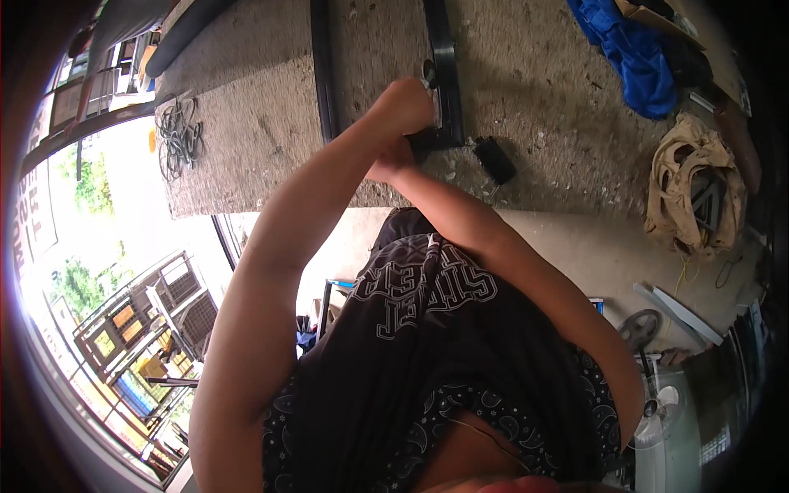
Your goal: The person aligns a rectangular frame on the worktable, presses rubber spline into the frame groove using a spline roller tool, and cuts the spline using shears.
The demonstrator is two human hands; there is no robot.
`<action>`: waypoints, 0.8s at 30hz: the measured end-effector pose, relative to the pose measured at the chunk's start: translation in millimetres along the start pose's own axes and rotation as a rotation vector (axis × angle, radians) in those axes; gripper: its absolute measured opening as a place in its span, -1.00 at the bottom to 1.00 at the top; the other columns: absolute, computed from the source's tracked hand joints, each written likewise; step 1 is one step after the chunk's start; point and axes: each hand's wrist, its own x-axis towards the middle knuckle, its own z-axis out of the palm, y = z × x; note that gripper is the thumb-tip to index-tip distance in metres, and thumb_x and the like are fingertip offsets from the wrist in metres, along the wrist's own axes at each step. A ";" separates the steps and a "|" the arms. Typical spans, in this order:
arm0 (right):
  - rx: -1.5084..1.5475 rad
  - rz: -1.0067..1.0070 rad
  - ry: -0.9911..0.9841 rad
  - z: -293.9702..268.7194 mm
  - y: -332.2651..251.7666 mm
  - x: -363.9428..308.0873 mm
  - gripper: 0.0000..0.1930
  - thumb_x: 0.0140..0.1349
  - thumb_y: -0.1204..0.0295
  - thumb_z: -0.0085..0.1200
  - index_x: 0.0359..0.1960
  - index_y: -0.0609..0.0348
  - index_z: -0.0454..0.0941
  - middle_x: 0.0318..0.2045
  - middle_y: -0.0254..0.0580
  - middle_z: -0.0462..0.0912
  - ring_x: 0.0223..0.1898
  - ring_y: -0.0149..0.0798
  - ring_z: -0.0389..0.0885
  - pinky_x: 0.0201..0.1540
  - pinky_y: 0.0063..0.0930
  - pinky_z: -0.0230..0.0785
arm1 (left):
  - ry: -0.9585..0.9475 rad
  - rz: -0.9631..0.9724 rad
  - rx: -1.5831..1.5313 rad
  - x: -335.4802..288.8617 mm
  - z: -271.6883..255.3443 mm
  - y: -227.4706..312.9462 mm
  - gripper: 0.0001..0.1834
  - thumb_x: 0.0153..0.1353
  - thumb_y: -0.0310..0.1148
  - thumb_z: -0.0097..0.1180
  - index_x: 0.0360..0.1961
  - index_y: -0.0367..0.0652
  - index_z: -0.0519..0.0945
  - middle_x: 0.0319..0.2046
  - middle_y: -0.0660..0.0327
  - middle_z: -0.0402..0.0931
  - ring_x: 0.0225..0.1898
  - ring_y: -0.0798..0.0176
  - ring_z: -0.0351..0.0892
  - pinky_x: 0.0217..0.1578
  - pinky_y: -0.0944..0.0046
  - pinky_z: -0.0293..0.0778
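A black rectangular frame (pixel 445 74) lies on a worn, paint-spotted wooden bench. Over its right bar, near the close corner, my left hand (pixel 408 107) is closed in a fist. A small dark rounded piece (pixel 429 72) with a pale bit beside it shows at the far side of that fist; what the fingers hold is hidden. My right hand (pixel 390 161) is curled beneath my left wrist, at the frame's near end. Its fingers are mostly covered, so I cannot make out what it grips. To the right of the corner rests a small black box-shaped object (pixel 495 160).
A tangled dark cable (pixel 178 138) lies on the bench's left end. Blue cloth (pixel 629 53) is heaped at the far right. A tan fabric bag (pixel 690 185) with tools inside stands at the right, and a pale metal bar (pixel 680 312) lies below it.
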 end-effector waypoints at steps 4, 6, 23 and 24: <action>-0.007 -0.014 0.088 -10.6 -7.0 -2.8 -0.48 0.15 0.02 0.17 0.03 0.10 0.53 0.17 -0.08 0.49 0.16 0.01 0.50 0.21 0.06 0.28 | 0.063 0.051 0.081 -11.0 21.8 1.1 -0.78 0.01 -0.34 0.16 -0.38 -0.15 0.79 -0.31 -0.01 0.72 -0.21 -0.03 0.75 -0.18 0.06 0.65; -0.199 -0.142 0.067 -26.1 -21.0 -1.2 -0.53 0.13 -0.02 0.14 -0.12 0.08 0.53 -0.04 -0.12 0.53 0.03 -0.03 0.51 0.09 0.03 0.32 | 0.080 0.095 0.117 -13.9 58.3 -8.5 -0.76 -0.01 -0.27 0.18 -0.42 -0.15 0.78 -0.35 0.01 0.71 -0.22 -0.06 0.73 -0.16 -0.01 0.63; -0.302 -0.190 0.227 1.1 -6.0 -3.2 -0.49 0.07 -0.01 0.26 -0.09 0.07 0.51 -0.15 -0.17 0.54 -0.01 -0.07 0.50 0.05 -0.04 0.33 | -0.171 -0.035 -0.232 -35.2 30.6 -13.2 -0.65 0.09 -0.17 0.10 -0.29 -0.27 0.66 -0.25 -0.20 0.64 -0.09 -0.29 0.62 -0.09 -0.18 0.47; -0.247 -0.281 0.449 7.6 -2.4 -2.4 -0.48 0.07 0.00 0.30 -0.07 0.07 0.52 -0.14 -0.17 0.55 0.01 -0.08 0.50 0.05 -0.07 0.34 | -0.170 -0.032 -0.237 -40.5 30.7 -23.0 -0.65 0.09 -0.17 0.10 -0.29 -0.27 0.66 -0.25 -0.20 0.64 -0.09 -0.29 0.62 -0.09 -0.18 0.47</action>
